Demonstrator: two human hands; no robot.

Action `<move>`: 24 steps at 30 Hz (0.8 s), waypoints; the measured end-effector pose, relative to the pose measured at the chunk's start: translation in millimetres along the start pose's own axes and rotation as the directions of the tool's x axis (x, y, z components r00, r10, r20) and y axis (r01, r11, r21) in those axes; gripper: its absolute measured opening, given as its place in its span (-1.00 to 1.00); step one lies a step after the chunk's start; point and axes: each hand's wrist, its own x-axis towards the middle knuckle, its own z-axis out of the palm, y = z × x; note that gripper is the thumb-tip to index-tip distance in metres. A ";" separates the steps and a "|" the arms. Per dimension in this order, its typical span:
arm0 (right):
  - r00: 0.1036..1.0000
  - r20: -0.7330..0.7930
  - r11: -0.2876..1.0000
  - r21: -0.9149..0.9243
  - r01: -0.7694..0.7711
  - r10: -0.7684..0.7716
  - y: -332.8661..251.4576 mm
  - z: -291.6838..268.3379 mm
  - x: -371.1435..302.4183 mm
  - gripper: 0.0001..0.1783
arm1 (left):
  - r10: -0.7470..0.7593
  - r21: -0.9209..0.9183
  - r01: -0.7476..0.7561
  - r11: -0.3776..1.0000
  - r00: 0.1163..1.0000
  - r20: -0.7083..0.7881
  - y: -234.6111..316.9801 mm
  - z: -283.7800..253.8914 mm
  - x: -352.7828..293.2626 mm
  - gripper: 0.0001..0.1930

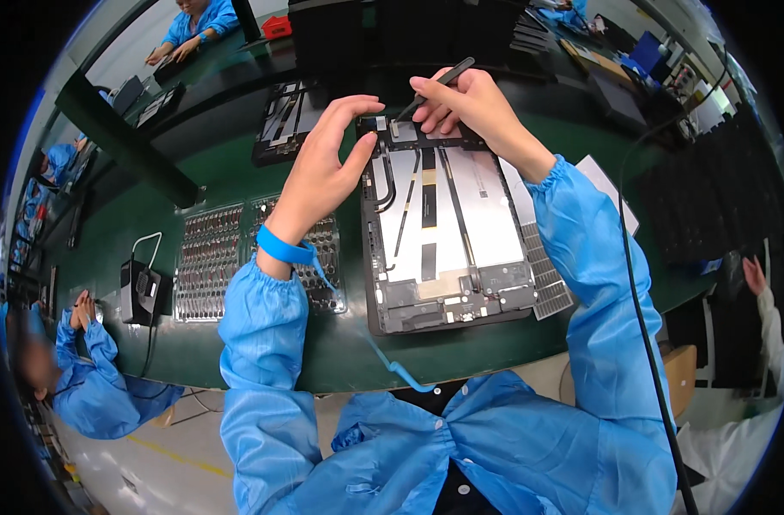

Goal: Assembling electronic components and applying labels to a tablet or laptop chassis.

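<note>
An opened tablet lies on the green bench, its inside facing up with flex cables, a silver sheet and dark boards showing. Black tweezers slant down from my right hand, which is closed around them. Their tip meets or hovers over a small part near the tablet's far edge; contact is hard to tell. My left hand is at the tablet's far left corner, thumb and fingers apart around that corner with nothing visible between them. A blue wrist strap circles my left wrist, and its cord hangs toward the bench edge.
Clear trays of small parts sit left of the tablet. A second opened tablet lies beyond. A black box with a cable stands further left. A label sheet lies partly beneath my right sleeve. Co-workers sit at left and far left.
</note>
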 end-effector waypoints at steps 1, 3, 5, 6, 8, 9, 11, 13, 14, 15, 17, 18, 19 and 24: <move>1.000 0.003 1.000 -0.002 0.010 -0.010 0.4 -0.5 -1.7 -0.52 | 0.021 0.035 -0.021 0.999 1.000 -0.001 -0.3 2.4 -0.7 -0.68; 1.000 0.003 1.000 -0.004 0.014 -0.014 1.1 -0.6 -2.7 -0.52 | 0.034 0.029 -0.034 0.999 0.999 0.005 -1.3 0.6 2.5 -0.69; 0.999 -0.003 0.998 -0.038 0.041 -0.041 0.9 -2.2 -2.6 -0.50 | 0.047 0.010 -0.047 0.999 0.999 -0.002 -4.4 0.4 4.7 -0.70; 0.999 -0.002 0.999 -0.041 0.035 -0.035 2.3 -1.9 -3.1 -0.50 | 0.044 0.005 -0.044 0.999 0.999 -0.003 -4.8 0.1 4.0 -0.70; 0.998 -0.008 0.996 -0.064 0.058 -0.059 4.8 -1.4 -1.8 -0.49 | 0.074 0.087 -0.074 0.993 0.997 0.007 -5.8 -1.1 4.2 -0.71; 0.998 -0.005 0.996 -0.066 0.058 -0.058 4.2 -1.1 -2.2 -0.49 | 0.073 0.086 -0.073 0.994 0.997 0.004 -5.8 -0.6 3.8 -0.71; 1.000 -0.016 0.998 -0.067 0.024 -0.025 1.8 0.1 -4.8 -0.50 | 0.064 0.098 -0.065 0.993 0.998 0.007 -5.3 -0.1 2.9 -0.73; 1.000 -0.015 0.998 -0.066 0.018 -0.020 0.2 -0.2 -4.6 -0.50 | 0.068 0.102 -0.067 0.993 0.998 -0.001 -4.7 0.0 2.2 -0.75; 1.000 -0.016 0.998 -0.063 0.012 -0.013 -0.3 -0.2 -4.4 -0.50 | 0.070 0.105 -0.069 0.992 0.998 -0.006 -4.3 0.2 1.8 -0.76; 1.000 -0.014 0.998 -0.065 0.014 -0.015 -0.7 0.2 -4.3 -0.50 | 0.071 0.107 -0.070 0.992 0.997 -0.010 -3.5 0.1 1.4 -0.76; 1.000 -0.016 0.998 -0.057 0.008 -0.009 -0.2 1.1 -5.4 -0.51 | 0.045 0.100 -0.044 0.994 0.999 -0.009 -2.0 0.6 0.5 -0.79; 1.000 -0.017 0.998 -0.058 0.010 -0.011 1.0 1.1 -5.2 -0.51 | 0.047 0.101 -0.046 0.994 0.999 -0.010 -2.1 1.0 0.0 -0.79; 1.000 -0.012 0.998 -0.059 0.016 -0.016 2.3 1.3 -4.5 -0.52 | 0.053 0.100 -0.052 0.994 0.999 -0.011 -2.4 1.0 -0.4 -0.80; 1.000 -0.011 0.999 -0.053 0.010 -0.010 2.1 2.5 -3.7 -0.54 | 0.066 0.135 -0.065 0.989 0.998 0.002 2.6 -0.9 -0.3 -0.83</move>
